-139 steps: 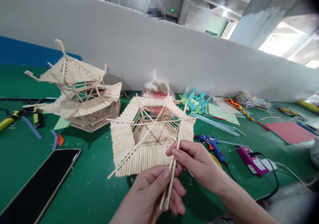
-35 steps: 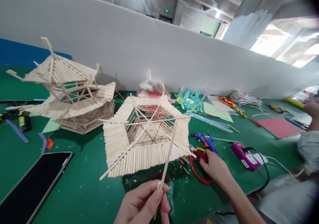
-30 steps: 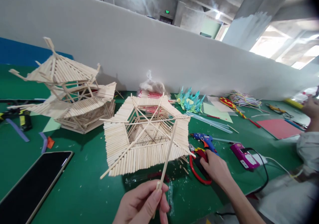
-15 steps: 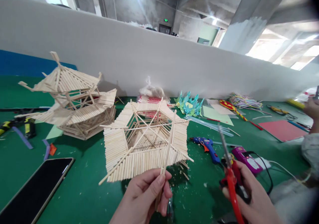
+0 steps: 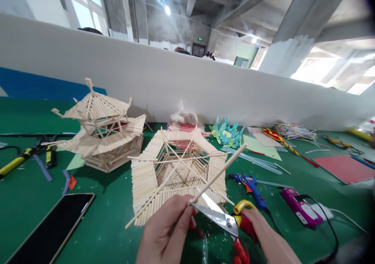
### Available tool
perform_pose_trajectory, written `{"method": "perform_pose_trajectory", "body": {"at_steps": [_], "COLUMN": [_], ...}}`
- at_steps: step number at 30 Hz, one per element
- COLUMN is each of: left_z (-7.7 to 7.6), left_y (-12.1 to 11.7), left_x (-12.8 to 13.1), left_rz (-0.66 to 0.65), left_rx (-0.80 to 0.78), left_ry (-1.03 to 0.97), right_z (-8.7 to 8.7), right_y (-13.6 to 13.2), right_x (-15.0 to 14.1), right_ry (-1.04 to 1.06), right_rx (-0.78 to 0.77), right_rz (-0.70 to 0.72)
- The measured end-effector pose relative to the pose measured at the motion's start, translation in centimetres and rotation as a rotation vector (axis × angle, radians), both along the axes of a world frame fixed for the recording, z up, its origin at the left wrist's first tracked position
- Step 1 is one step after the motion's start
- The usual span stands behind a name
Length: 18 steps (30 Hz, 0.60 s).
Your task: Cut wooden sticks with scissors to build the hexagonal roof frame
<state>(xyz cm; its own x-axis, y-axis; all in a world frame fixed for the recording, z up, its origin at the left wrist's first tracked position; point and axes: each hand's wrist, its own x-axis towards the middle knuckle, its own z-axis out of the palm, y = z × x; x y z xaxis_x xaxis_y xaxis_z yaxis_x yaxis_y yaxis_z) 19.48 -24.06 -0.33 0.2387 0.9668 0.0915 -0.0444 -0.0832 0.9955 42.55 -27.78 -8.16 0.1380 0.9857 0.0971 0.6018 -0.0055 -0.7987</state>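
My left hand (image 5: 168, 232) pinches a thin wooden stick (image 5: 224, 169) between thumb and fingers. The stick slants up to the right. With my right hand (image 5: 269, 236) I grip a pair of scissors (image 5: 224, 221) with red and yellow handles. Their blades are apart, and the tips lie at the stick close to my left fingertips. Whether the blades touch the wood I cannot tell. Just beyond my hands lies a six-sided frame of wooden sticks (image 5: 146, 199) with slatted sides and crossed sticks over its open middle. A two-tiered stick pavilion (image 5: 108, 150) stands to its left.
A phone (image 5: 49, 228) lies front left, with yellow-black pliers (image 5: 17, 162) behind it. At right are a blue glue gun (image 5: 249, 185) and a purple device (image 5: 301, 209) with a cable. A turquoise paper piece (image 5: 227, 133) and a red sheet (image 5: 342, 168) lie farther back.
My right hand has brought the scissors leftward, and their blades now meet at the stick. In my left hand the stick has tipped over to the right. The view has shifted slightly.
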Motion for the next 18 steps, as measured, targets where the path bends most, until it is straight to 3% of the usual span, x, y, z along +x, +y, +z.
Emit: {"method": "perform_pose_trajectory", "body": {"at_steps": [4, 10, 18], "left_z": [-0.9, -3.0, -4.2], "left_y": [-0.1, 0.9, 1.0], "left_x": [0.3, -0.7, -1.6], "left_rz": [0.070, 0.068, 0.093], "left_rx": [0.172, 0.678, 0.932], "left_ry": [0.029, 0.294, 0.486], "right_z": [-0.6, -0.7, 0.3], "right_y": [-0.6, -2.2, -4.3], "right_x": [-0.6, -1.6, -5.2], "right_ry": [-0.004, -0.120, -0.386], "right_rx": [-0.009, 0.021, -0.019], "right_rz": [0.025, 0.009, -0.093]}}
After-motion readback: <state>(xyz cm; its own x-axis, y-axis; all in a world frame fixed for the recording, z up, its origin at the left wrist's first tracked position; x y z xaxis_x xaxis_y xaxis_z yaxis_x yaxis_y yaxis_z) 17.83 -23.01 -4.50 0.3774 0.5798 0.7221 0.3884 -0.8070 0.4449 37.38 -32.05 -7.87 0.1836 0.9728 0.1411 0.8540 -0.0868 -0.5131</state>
